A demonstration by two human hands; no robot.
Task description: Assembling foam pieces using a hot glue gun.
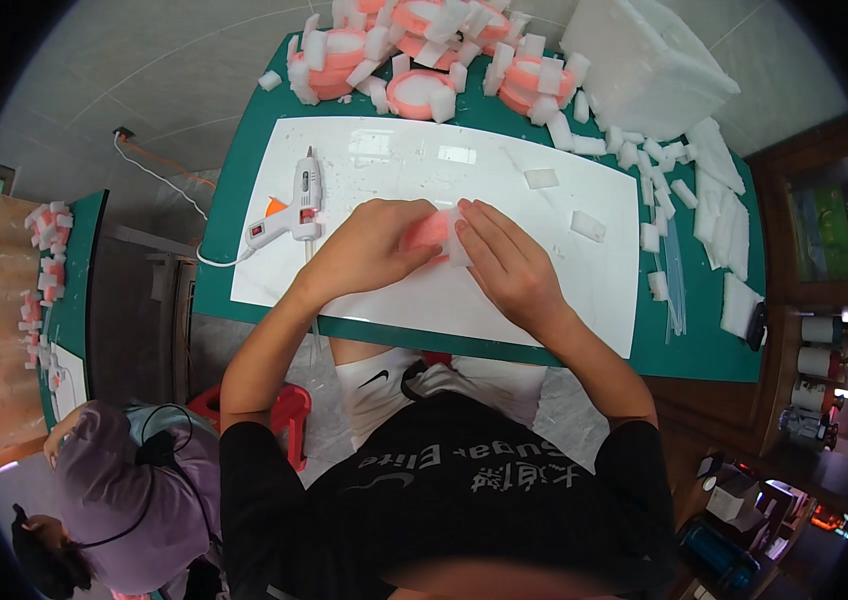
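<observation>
Over the white board [394, 305], my left hand [369, 245] is closed around a pink foam piece [426, 234]. My right hand [506, 262] presses a small white foam block [458, 248] against its right side, fingers laid over the block. The two hands almost meet, and they cover much of both pieces. A white hot glue gun [306, 195] with an orange trigger lies left of my left hand. Two loose white foam blocks, one farther off [541, 178] and one to the right [588, 226], rest on the board.
Pink foam rings [340, 48] with white blocks attached are piled along the far edge of the green table [704, 350]. Several white foam pieces [649, 185], clear glue sticks [677, 285] and a bulky white bag [644, 65] occupy the right. Another person [134, 490] sits at left near a red stool [291, 420].
</observation>
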